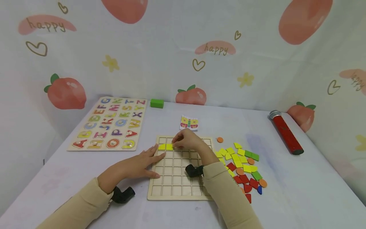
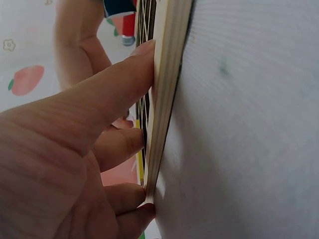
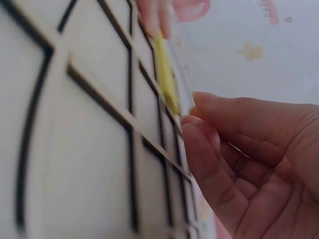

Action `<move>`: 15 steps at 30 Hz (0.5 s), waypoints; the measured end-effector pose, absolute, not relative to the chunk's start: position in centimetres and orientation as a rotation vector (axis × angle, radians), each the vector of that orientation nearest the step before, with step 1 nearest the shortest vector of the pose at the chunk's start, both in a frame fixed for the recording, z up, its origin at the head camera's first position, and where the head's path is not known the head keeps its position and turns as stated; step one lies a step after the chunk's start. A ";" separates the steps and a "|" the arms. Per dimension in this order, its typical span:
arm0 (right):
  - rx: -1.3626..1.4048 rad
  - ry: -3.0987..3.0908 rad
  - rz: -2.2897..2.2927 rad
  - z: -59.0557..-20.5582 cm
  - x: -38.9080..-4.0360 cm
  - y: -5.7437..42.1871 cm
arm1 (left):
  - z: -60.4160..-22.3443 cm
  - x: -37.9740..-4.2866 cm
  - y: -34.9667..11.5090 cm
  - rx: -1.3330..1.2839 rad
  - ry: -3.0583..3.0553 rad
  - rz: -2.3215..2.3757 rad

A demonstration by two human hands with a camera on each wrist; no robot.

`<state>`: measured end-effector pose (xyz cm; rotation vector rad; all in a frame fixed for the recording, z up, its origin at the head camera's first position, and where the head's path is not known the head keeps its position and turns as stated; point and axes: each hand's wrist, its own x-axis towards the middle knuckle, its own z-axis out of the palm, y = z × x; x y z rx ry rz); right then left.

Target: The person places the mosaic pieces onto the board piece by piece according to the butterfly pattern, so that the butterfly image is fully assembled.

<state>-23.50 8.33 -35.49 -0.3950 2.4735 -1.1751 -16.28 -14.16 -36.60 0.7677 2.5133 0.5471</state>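
A wooden grid board (image 1: 177, 197) lies in front of me, with two yellow tiles (image 1: 161, 146) side by side in its upper left cells. My right hand (image 1: 187, 140) is over the board, its bent fingertips at the right-hand tile's edge. In the right wrist view, the thumb and index finger of that hand (image 3: 239, 149) end right by the yellow tile (image 3: 167, 74), with no tile visible between them. My left hand (image 1: 140, 163) rests with spread fingers along the board's left side. Its thumb presses the board's wooden edge (image 2: 167, 74) in the left wrist view.
Loose yellow, red, green and orange pieces (image 1: 244, 178) are scattered right of the board. Behind it lies a small butterfly pattern card (image 1: 189, 123). An alphabet puzzle (image 1: 111, 124) and a green block (image 1: 157, 103) are at the back left; a red microphone (image 1: 287, 133) is at the right.
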 end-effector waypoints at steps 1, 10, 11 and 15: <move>-0.400 2.472 -1.178 -35.3 -23.4 8.8 | -36.6 -16.3 -14.1 0.764 2.512 0.548; -0.381 2.516 -1.179 -34.0 -21.8 14.9 | -36.5 -16.3 -14.0 0.740 2.511 0.549; -0.361 2.521 -1.181 -34.0 -21.7 15.6 | -36.5 -16.3 -14.0 0.743 2.511 0.549; -0.316 2.540 -1.176 -34.3 -21.0 18.3 | -36.5 -16.3 -14.0 0.744 2.513 0.553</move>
